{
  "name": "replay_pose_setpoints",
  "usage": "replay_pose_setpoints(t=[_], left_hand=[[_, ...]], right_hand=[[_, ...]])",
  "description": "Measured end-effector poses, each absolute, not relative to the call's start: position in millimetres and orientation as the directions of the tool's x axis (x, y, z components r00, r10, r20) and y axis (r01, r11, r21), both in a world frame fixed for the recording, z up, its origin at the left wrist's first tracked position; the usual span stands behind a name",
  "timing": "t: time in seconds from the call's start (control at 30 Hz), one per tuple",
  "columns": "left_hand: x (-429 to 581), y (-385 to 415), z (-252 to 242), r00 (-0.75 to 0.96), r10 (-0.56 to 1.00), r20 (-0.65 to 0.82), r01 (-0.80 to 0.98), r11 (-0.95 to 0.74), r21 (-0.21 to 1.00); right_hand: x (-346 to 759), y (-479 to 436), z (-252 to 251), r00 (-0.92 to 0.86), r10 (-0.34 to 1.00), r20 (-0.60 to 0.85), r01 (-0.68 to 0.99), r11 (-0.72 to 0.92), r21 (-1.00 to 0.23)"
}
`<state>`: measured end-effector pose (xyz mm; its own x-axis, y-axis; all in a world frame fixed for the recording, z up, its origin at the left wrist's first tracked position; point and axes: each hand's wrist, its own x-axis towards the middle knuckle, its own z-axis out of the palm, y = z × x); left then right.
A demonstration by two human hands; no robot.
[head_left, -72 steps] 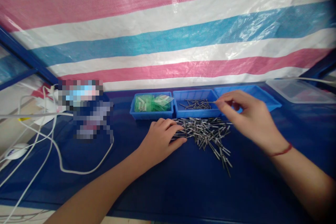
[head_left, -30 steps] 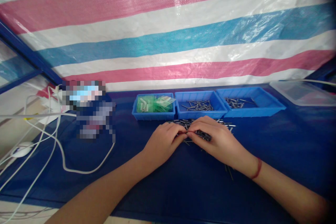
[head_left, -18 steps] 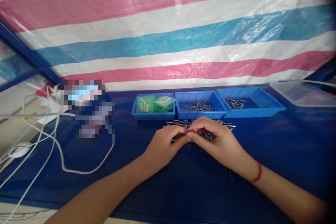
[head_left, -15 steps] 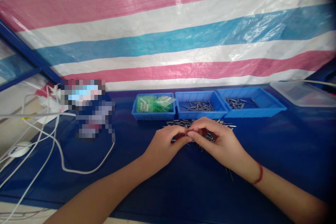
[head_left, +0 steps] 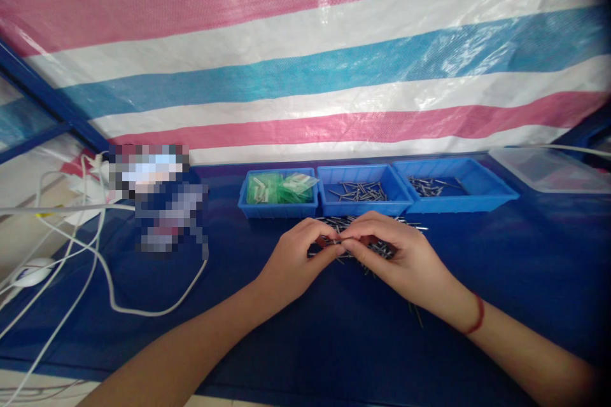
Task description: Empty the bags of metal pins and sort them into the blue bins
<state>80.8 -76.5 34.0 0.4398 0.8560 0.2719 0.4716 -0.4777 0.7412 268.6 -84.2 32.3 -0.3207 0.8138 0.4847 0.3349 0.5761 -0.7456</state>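
Above a pile of thin metal pins (head_left: 379, 248) on the blue tabletop, my two hands meet fingertip to fingertip. My left hand (head_left: 303, 257) is closed in a pinch, thumb against forefinger. Facing it, my right hand (head_left: 405, 254) pinches too, with a dark red band on its wrist. Between the fingertips sits a small thin metal pin, mostly hidden, and its exact shape is too small to make out. Part of the pile is covered by both hands.
Behind the pile stand three blue bins: one with green packets (head_left: 286, 187), a middle bin (head_left: 365, 208) and a right bin (head_left: 463, 203), both holding metal pins. A clear plastic lid (head_left: 548, 172) lies at right. White cables (head_left: 157, 313) and blurred items (head_left: 167, 222) occupy the left.
My hands stay together at nearly the same spot, their fingertips shifting slightly. The left hand's fingers have bent up a little, and the right wrist has moved slightly right.
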Motion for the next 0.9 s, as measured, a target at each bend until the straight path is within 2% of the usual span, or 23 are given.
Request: replay_pose_setpoints(t=[0.13, 0.27, 0.37, 0.5, 0.57, 0.67, 0.77, 0.9], left_hand=[[78.3, -75.9, 35.5, 0.412, 0.860, 0.301, 0.468, -0.483, 0.740], [76.1, -75.9, 36.5, 0.447, 0.850, 0.279, 0.501, -0.496, 0.709], [72.3, -74.9, 38.9, 0.528, 0.814, 0.242, 0.597, -0.558, 0.577], [64.7, -73.0, 46.8, 0.635, 0.758, 0.150, 0.695, -0.645, 0.318], [61.3, -72.7, 51.0, 0.654, 0.750, 0.103, 0.709, -0.654, 0.262], [58.5, -72.9, 53.9, 0.663, 0.747, 0.058, 0.725, -0.659, 0.200], [59.4, -73.3, 52.0, 0.670, 0.742, 0.022, 0.734, -0.666, 0.136], [63.4, -73.6, 48.0, 0.686, 0.728, 0.002, 0.724, -0.683, 0.095]], right_hand=[[270.9, -81.2, 31.4, -0.361, 0.813, 0.456, 0.376, 0.575, -0.727], [274.2, -76.9, 35.9, -0.402, 0.786, 0.470, 0.437, 0.615, -0.656], [287.9, -66.7, 41.4, -0.309, 0.797, 0.519, 0.566, 0.593, -0.573], [328.3, -43.5, 42.9, -0.081, 0.806, 0.586, 0.808, 0.397, -0.435], [351.7, -32.4, 39.8, 0.028, 0.795, 0.606, 0.882, 0.266, -0.390], [377.6, -21.5, 33.4, 0.088, 0.778, 0.622, 0.940, 0.142, -0.310], [383.0, -19.2, 30.9, 0.076, 0.760, 0.646, 0.951, 0.140, -0.276], [358.8, -28.6, 37.2, -0.008, 0.774, 0.634, 0.917, 0.258, -0.303]])
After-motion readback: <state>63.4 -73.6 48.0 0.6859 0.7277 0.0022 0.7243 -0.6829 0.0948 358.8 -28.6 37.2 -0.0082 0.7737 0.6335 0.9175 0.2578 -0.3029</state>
